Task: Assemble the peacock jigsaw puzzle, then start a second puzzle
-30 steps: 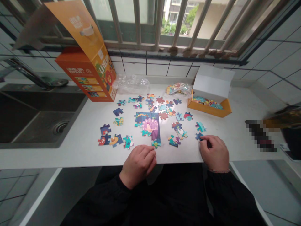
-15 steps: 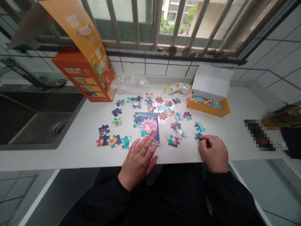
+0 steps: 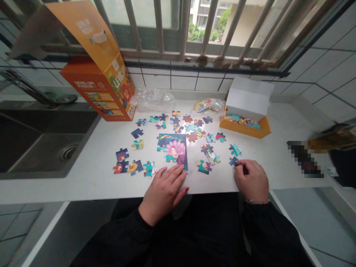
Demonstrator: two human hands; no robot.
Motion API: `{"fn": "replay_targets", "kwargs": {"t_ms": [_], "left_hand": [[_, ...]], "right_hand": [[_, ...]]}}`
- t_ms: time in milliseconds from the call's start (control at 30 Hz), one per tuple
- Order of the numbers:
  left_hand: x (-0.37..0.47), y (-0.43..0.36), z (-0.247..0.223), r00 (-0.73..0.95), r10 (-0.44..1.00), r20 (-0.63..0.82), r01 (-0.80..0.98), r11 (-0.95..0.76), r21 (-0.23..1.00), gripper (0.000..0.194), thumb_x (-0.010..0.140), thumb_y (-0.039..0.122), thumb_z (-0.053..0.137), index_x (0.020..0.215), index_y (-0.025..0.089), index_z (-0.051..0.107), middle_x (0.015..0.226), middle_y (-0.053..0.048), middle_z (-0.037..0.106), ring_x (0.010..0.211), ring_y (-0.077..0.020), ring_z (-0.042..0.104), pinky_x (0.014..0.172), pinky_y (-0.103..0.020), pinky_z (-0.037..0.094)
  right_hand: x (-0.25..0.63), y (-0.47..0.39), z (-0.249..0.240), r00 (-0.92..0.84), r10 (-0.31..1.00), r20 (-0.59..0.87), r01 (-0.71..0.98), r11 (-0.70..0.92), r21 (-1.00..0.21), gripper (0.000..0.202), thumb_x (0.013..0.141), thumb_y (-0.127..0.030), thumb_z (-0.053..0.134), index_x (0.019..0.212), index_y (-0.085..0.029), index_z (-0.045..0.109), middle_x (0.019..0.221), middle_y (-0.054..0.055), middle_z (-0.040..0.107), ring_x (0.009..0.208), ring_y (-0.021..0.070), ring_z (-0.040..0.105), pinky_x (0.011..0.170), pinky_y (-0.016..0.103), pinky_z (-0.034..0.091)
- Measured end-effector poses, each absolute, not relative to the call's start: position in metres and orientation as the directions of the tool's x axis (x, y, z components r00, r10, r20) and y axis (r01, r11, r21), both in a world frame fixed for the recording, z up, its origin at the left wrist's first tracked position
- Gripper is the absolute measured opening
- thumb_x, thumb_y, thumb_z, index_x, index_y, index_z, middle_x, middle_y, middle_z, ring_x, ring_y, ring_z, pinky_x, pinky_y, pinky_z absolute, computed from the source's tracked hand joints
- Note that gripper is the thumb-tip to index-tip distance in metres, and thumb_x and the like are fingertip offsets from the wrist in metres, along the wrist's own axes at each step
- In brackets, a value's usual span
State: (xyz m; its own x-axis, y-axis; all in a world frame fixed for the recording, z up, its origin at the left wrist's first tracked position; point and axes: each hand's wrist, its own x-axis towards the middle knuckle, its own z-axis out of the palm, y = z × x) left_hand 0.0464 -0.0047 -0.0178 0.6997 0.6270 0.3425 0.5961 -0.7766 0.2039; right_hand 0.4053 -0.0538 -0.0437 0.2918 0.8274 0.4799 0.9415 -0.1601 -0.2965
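Fingers stretched flat, my left hand rests at the near edge of a joined section of jigsaw puzzle that shows a pink-purple peacock on dark blue. Its fingertips cover the section's lower edge. To the right, my right hand is curled, with thumb and index finger closed at the near edge of a dark blue puzzle piece. The piece lies on the counter, partly hidden by the fingertips. Just beyond it is a teal puzzle piece. Several loose pieces lie between the hands, and others surround the joined section.
An open orange box holding puzzle pieces stands at the back right, beside a plastic bag of pieces. A tall orange puzzle box and crumpled clear plastic are at the back left. A dark sink lies left.
My left hand has drawn slightly back toward me, uncovering more of the peacock section. My right hand stays at the dark blue piece.
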Motion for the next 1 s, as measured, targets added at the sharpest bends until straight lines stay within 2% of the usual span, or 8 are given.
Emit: {"fn": "replay_targets", "kwargs": {"t_ms": [167,333,467,567,667,767,900,1000], "left_hand": [[0.045,-0.005,-0.018,0.697,0.620,0.361,0.591,-0.781,0.202,0.040,0.108,0.039,0.062,0.143,0.021,0.067,0.154,-0.014,0.068,0.138,-0.0320,0.066,0.112,-0.053,0.049],[0.045,-0.004,-0.018,0.698,0.619,0.360,0.587,-0.783,0.208,0.042,0.108,0.040,0.061,0.144,0.019,0.066,0.154,-0.013,0.068,0.138,-0.0318,0.066,0.112,-0.053,0.050],[0.046,-0.005,-0.017,0.688,0.626,0.367,0.590,-0.777,0.220,0.035,0.108,0.038,0.062,0.137,0.019,0.068,0.153,-0.014,0.068,0.138,-0.0317,0.066,0.113,-0.053,0.049],[0.046,-0.006,-0.018,0.681,0.627,0.380,0.588,-0.776,0.228,0.032,0.108,0.037,0.062,0.134,0.019,0.068,0.151,-0.014,0.069,0.136,-0.0314,0.067,0.114,-0.053,0.049],[0.045,-0.006,-0.019,0.681,0.624,0.382,0.584,-0.778,0.231,0.033,0.107,0.037,0.064,0.134,0.019,0.068,0.150,-0.015,0.070,0.135,-0.0313,0.068,0.114,-0.053,0.049],[0.044,-0.006,-0.020,0.679,0.629,0.378,0.583,-0.776,0.243,0.033,0.105,0.037,0.066,0.133,0.019,0.069,0.148,-0.015,0.071,0.135,-0.0306,0.067,0.115,-0.052,0.049],[0.043,-0.007,-0.020,0.677,0.629,0.381,0.580,-0.776,0.249,0.033,0.105,0.037,0.067,0.133,0.020,0.070,0.148,-0.014,0.071,0.135,-0.0299,0.067,0.115,-0.052,0.050],[0.043,-0.007,-0.021,0.676,0.630,0.383,0.580,-0.775,0.251,0.033,0.105,0.037,0.066,0.133,0.020,0.070,0.149,-0.014,0.070,0.136,-0.0297,0.067,0.115,-0.052,0.049]], "right_hand": [[0.405,-0.053,-0.043,0.282,0.804,0.524,0.941,-0.124,-0.315,0.019,0.098,-0.024,0.058,0.101,-0.021,0.077,0.105,0.010,0.077,0.101,0.0277,0.069,0.097,0.042,0.052],[0.401,-0.027,-0.016,0.159,0.852,0.498,0.950,0.005,-0.312,0.022,0.098,-0.025,0.059,0.109,-0.021,0.078,0.115,0.012,0.078,0.109,0.0294,0.070,0.103,0.046,0.054],[0.394,0.034,0.018,-0.034,0.939,0.343,0.944,0.143,-0.299,0.031,0.101,-0.024,0.055,0.124,-0.020,0.077,0.132,0.013,0.076,0.124,0.0295,0.069,0.113,0.045,0.051],[0.390,0.094,0.028,-0.106,0.986,0.131,0.979,0.127,-0.162,0.038,0.104,-0.023,0.051,0.134,-0.013,0.072,0.142,0.018,0.072,0.129,0.0307,0.066,0.115,0.043,0.049],[0.389,0.147,0.024,-0.116,0.992,0.056,0.985,0.122,-0.119,0.036,0.099,-0.015,0.053,0.128,-0.010,0.073,0.136,0.021,0.073,0.126,0.0307,0.066,0.113,0.040,0.048],[0.389,0.180,0.013,-0.114,0.993,0.020,0.989,0.115,-0.092,0.040,0.097,-0.009,0.053,0.134,-0.007,0.069,0.135,0.023,0.074,0.120,0.0307,0.068,0.109,0.041,0.048],[0.390,0.201,0.004,-0.106,0.994,0.004,0.992,0.106,-0.066,0.047,0.098,-0.009,0.052,0.144,-0.007,0.064,0.140,0.024,0.069,0.119,0.0309,0.067,0.106,0.041,0.047],[0.391,0.207,0.003,-0.092,0.996,-0.021,0.995,0.091,-0.042,0.043,0.097,-0.012,0.057,0.139,-0.009,0.069,0.136,0.023,0.069,0.109,0.0281,0.070,0.099,0.037,0.049]]}}
